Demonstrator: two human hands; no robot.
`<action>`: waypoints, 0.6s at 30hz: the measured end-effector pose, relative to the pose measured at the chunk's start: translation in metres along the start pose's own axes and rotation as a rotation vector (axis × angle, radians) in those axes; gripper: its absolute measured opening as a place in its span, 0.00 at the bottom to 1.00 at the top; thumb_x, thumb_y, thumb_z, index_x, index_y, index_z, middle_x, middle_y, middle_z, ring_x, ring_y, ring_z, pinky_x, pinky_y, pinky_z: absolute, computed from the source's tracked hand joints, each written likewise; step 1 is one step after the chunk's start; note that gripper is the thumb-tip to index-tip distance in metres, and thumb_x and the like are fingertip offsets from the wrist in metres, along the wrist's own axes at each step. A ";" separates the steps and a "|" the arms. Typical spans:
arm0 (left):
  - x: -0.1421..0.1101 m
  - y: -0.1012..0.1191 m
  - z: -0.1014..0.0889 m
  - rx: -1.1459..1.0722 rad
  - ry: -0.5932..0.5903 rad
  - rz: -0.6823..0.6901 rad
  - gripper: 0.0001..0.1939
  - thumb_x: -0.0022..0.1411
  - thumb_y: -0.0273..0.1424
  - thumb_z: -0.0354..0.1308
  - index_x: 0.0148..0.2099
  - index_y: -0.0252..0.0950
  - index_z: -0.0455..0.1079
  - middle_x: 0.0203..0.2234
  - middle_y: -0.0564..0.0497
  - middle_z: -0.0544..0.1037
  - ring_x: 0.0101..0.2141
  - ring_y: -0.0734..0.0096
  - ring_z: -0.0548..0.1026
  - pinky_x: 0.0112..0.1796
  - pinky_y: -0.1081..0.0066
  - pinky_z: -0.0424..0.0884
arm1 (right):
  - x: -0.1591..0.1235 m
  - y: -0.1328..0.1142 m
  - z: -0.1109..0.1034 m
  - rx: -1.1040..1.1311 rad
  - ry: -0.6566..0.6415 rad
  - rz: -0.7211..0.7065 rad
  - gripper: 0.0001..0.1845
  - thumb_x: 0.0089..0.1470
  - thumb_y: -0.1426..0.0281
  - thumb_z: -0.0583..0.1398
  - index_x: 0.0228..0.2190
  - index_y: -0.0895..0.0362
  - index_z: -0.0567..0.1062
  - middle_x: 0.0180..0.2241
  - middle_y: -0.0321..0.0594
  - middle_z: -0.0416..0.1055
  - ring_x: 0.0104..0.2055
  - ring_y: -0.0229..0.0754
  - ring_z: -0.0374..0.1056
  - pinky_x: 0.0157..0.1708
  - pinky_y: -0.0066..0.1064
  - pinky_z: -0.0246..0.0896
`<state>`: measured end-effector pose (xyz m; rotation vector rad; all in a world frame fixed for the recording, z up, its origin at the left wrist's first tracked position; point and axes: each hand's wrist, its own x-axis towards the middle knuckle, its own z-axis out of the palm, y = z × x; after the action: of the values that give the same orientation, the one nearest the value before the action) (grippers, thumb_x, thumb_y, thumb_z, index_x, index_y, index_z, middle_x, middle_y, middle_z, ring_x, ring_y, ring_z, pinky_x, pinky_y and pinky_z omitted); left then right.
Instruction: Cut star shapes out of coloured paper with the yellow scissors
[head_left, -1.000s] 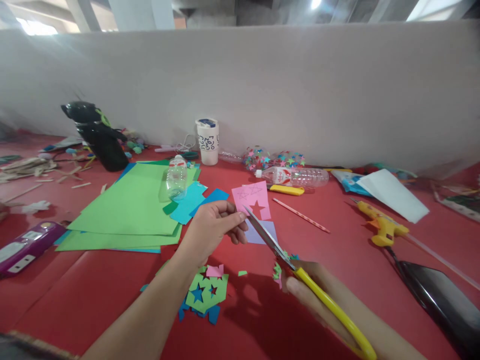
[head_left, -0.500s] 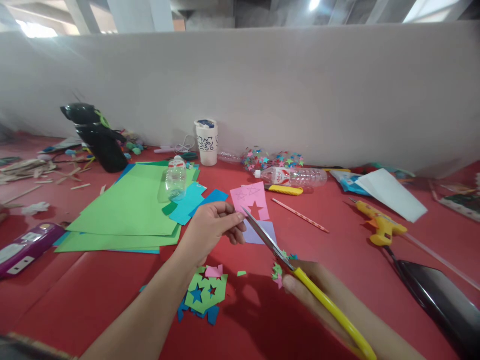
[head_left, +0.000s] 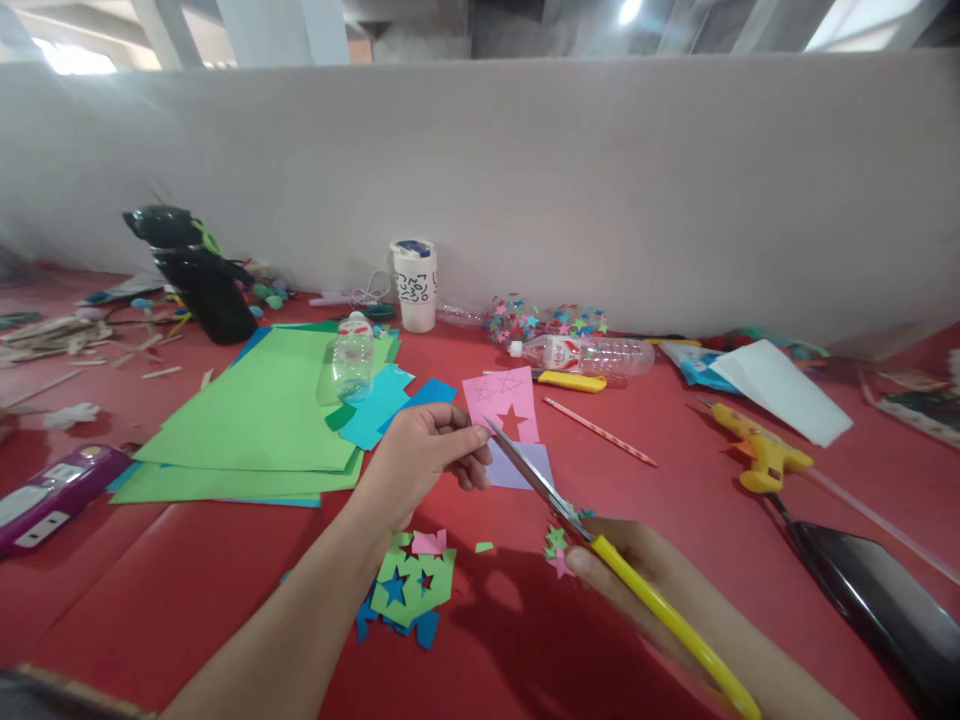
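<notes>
Head view: left fingers (head_left: 472,437) pinch pink paper (head_left: 493,404), right fingers (head_left: 586,567) grip scissors (head_left: 631,579), so I'd guess mid-cut, next snip probably needing that sheet held steady.

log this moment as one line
left hand: pinching pink paper | right hand: holding yellow-handled scissors | pink paper: star-shaped hole

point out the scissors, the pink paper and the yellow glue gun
Scissors (head_left: 619,566): head view, on the yellow handle near the blades.
Pink paper (head_left: 496,406): head view, on the sheet beside its star-shaped hole.
Yellow glue gun (head_left: 766,447): head view, on its body.
</notes>
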<state>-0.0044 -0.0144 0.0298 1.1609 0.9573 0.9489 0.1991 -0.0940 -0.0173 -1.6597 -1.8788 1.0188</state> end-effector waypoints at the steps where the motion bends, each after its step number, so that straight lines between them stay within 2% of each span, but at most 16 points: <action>1: 0.000 0.000 0.000 -0.001 0.000 -0.002 0.07 0.52 0.27 0.59 0.24 0.32 0.67 0.16 0.53 0.74 0.15 0.78 0.71 0.18 0.77 0.65 | 0.000 0.000 0.000 -0.013 0.006 -0.003 0.30 0.50 0.41 0.46 0.18 0.53 0.54 0.19 0.27 0.43 0.21 0.35 0.43 0.21 0.29 0.37; 6: 0.000 0.001 0.000 -0.012 -0.001 -0.008 0.08 0.51 0.28 0.60 0.23 0.32 0.67 0.16 0.53 0.73 0.15 0.78 0.71 0.19 0.77 0.65 | 0.002 0.004 0.002 -0.035 0.014 0.010 0.32 0.48 0.38 0.45 0.17 0.54 0.58 0.18 0.28 0.45 0.21 0.35 0.44 0.21 0.29 0.37; 11: 0.001 0.000 0.000 -0.031 0.001 -0.016 0.08 0.51 0.28 0.60 0.23 0.32 0.67 0.15 0.53 0.73 0.15 0.78 0.70 0.19 0.77 0.64 | 0.002 0.002 0.003 -0.005 0.030 0.036 0.32 0.47 0.39 0.47 0.18 0.55 0.62 0.18 0.28 0.46 0.21 0.36 0.45 0.21 0.30 0.38; 18: 0.000 -0.001 0.000 -0.040 0.001 -0.018 0.08 0.52 0.28 0.60 0.24 0.32 0.66 0.16 0.54 0.73 0.15 0.78 0.71 0.19 0.77 0.65 | 0.003 0.001 0.001 -0.003 0.005 0.039 0.29 0.48 0.42 0.47 0.18 0.55 0.60 0.20 0.29 0.47 0.22 0.36 0.46 0.22 0.30 0.39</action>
<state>-0.0042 -0.0141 0.0285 1.1164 0.9439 0.9497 0.1978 -0.0915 -0.0190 -1.7057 -1.8525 1.0270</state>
